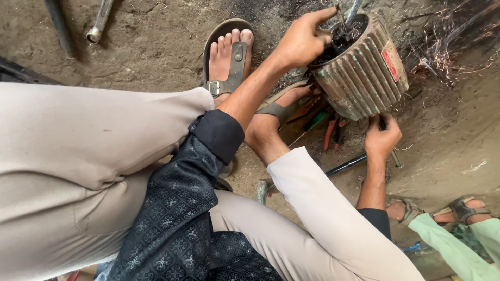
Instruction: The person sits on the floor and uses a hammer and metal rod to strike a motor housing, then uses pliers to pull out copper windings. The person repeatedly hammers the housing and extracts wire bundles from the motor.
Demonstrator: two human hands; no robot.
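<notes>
- Motor housing [364,78], ribbed, grey-green, lies tilted on the dirt floor [156,47], open end up, red plate on its side
- Left hand [302,41] sits on the housing's open rim, fingers curled into the dark burnt windings [338,39]; closed on them or not, cannot tell
- Right hand [381,138] is under the housing's lower edge, fingers curled shut around a thin dark tool [383,124]
- Sandalled foot [284,106] braces against the housing's base
- Red-handled pliers [333,132] lie just beside it
- Another person's sandalled feet [442,208] at right
</notes>
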